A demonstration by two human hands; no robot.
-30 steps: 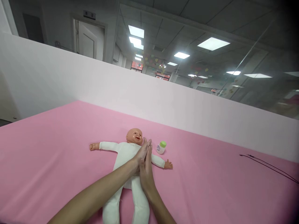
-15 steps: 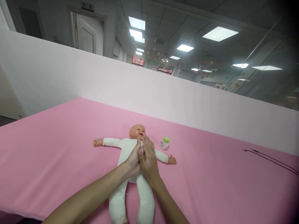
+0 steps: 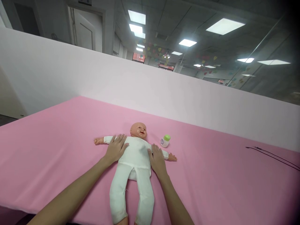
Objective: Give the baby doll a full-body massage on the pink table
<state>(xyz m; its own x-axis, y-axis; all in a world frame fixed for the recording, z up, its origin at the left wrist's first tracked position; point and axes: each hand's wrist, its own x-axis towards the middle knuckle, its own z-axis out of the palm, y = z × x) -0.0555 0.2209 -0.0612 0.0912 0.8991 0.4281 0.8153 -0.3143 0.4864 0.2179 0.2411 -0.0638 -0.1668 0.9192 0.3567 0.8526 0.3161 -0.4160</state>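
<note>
A baby doll in a white cloth suit lies face up, arms spread, its head towards the far side. My left hand rests flat on the doll at the shoulder and upper arm on the left, fingers stretched out. On the opposite side, my right hand lies over the upper arm and the side of the chest, its fingers extended too. Neither hand holds anything. Close to the doll's shoulder on the right stands a small white jar with a green lid.
Pink cloth covers the table. A low white partition runs along the far edge, with glass above it. Two thin black cords lie at the right. Beyond the partition, a door stands at the left.
My hands were pressed together above the doll's chest. They have parted to left and right and now lie on the doll's shoulders and upper arms.
</note>
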